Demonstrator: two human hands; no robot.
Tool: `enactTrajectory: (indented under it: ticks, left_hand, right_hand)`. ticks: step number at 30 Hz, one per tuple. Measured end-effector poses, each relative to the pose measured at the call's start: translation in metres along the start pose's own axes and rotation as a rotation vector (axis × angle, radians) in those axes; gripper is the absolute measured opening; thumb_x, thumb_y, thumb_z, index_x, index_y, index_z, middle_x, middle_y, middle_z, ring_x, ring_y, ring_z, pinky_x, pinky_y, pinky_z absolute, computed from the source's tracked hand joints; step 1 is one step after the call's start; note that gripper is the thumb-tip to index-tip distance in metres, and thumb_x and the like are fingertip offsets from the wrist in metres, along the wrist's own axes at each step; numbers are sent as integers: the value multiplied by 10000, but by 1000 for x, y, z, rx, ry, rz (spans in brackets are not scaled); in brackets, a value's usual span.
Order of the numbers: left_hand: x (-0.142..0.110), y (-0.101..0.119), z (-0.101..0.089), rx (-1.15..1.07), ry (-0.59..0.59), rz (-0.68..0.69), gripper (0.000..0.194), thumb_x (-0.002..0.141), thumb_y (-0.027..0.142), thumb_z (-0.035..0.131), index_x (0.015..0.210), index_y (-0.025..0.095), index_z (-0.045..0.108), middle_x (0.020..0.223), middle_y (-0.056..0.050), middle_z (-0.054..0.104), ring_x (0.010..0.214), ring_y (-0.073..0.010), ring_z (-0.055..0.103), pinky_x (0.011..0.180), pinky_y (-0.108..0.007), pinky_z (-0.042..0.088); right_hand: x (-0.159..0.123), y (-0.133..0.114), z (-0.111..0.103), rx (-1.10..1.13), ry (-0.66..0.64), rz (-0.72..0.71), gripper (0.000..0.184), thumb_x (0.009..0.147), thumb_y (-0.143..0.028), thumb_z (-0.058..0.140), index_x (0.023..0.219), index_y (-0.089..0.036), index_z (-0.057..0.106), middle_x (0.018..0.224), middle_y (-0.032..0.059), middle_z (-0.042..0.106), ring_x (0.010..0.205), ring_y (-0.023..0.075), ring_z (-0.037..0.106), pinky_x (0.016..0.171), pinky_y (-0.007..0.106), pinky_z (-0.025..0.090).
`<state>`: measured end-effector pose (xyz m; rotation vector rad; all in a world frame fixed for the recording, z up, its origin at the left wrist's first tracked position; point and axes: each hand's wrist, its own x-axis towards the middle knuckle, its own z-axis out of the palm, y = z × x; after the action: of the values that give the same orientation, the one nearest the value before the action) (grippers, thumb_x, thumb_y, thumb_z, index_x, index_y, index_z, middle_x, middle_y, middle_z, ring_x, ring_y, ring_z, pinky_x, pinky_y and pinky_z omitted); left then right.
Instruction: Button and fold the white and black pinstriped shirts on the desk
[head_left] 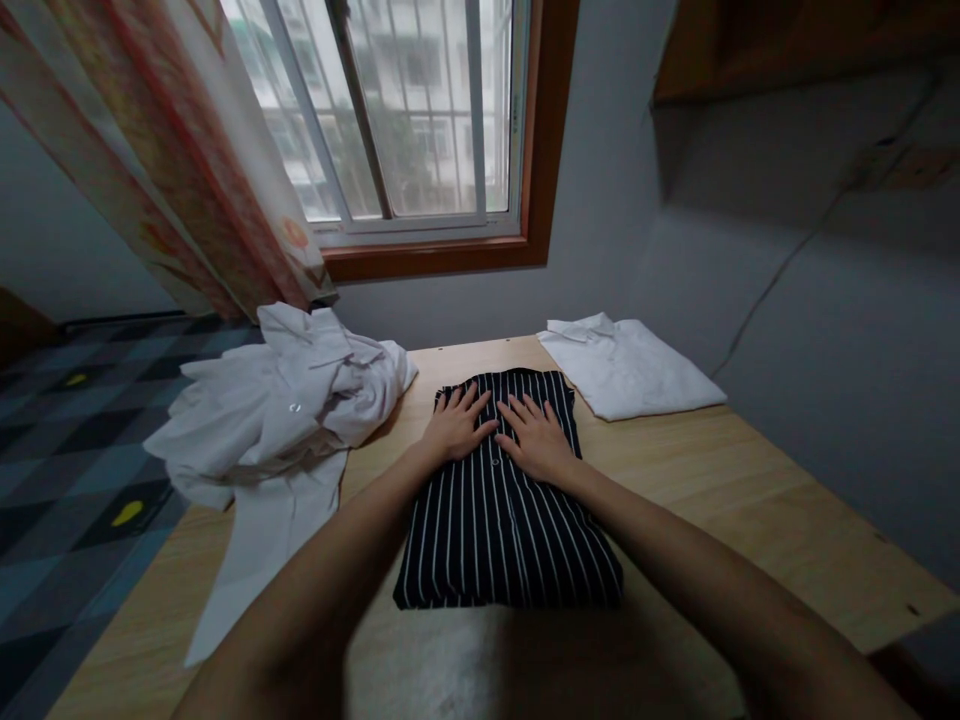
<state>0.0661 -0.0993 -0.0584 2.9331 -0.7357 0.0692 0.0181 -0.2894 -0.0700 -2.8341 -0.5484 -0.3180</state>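
Observation:
A folded dark shirt with white stripes (495, 520) lies in the middle of a wooden table (750, 500). My left hand (456, 425) rests flat on the shirt's far half, fingers spread and open. Beside it, my right hand (536, 438) also lies flat on the shirt with fingers stretched out. The two hands nearly touch at the thumbs. Neither hand grips anything.
A heap of crumpled white shirts (285, 410) sits on the table's left side and hangs over its edge. A folded white shirt (630, 365) lies at the far right corner. Behind are a window (405, 110), a patterned curtain (165, 150) and grey walls. A tiled floor (67, 450) is at left.

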Motion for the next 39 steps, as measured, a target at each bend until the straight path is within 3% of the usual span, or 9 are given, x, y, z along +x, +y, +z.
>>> enactTrajectory:
  ticks: [5,11,16,19,21,24,28,33,39]
  left_hand:
    - [1,-7,1,-13,-41,20,742,893,706,309,1513,299,278,1600,-89,179,1446,-413,138,1096,-680,123]
    - [-13,9,-21,66,93,60,590,957,548,349,1425,200,441,1546,-125,326,1415,-365,263,1131,-587,175]
    - [-91,65,-52,5,-16,361,664,904,613,437,1452,242,383,1555,-97,314,1422,-343,261,1145,-554,194]
    - [-136,87,-49,-31,-172,445,830,820,627,564,1513,312,234,1591,-69,226,1440,-374,201,1141,-599,155]
    - [-151,91,-42,-33,-227,422,877,797,581,613,1524,324,195,1598,-75,193,1445,-395,166,1132,-630,130]
    - [-155,85,-31,-44,-250,410,874,796,553,620,1526,313,203,1596,-84,196,1454,-387,136,1140,-633,93]
    - [-157,76,-29,-77,-252,434,918,775,618,612,1530,304,195,1594,-86,202,1454,-377,148,1148,-626,84]
    - [-165,69,-29,-54,-220,441,860,810,613,580,1524,300,217,1586,-82,234,1447,-378,177,1140,-626,135]
    - [-162,72,-26,133,-154,456,582,889,258,516,1447,187,370,1477,-146,432,1339,-357,408,1049,-531,381]
  right_hand:
    - [-4,36,-6,-36,-69,98,666,960,-580,345,1482,-167,360,1529,137,343,1411,315,292,1141,525,213]
    - [-22,56,-5,-37,-31,112,609,974,-499,368,1455,-127,401,1522,157,348,1411,309,294,1133,517,237]
    - [-34,67,-10,46,136,71,484,982,-371,369,1335,-88,540,1451,168,455,1380,273,361,1145,461,263]
    - [-34,55,-22,96,224,4,498,982,-385,371,1344,-85,534,1463,176,435,1397,272,334,1153,469,258]
    - [-32,35,-27,101,172,-142,532,979,-427,386,1411,-127,468,1508,148,378,1420,266,291,1157,477,249]
    - [-29,7,-24,74,-23,-361,569,976,-489,394,1471,-210,386,1544,94,324,1435,261,257,1159,497,231]
    - [-32,10,-13,44,-175,-365,589,983,-536,341,1488,-231,350,1545,70,315,1440,263,242,1162,533,195]
    - [-49,57,-14,71,-170,-232,635,976,-547,333,1514,-212,288,1558,65,272,1444,273,227,1158,528,214]
    - [-83,84,-23,349,-47,-76,572,954,-523,389,1427,-211,463,1489,105,413,1396,269,344,1158,512,229]
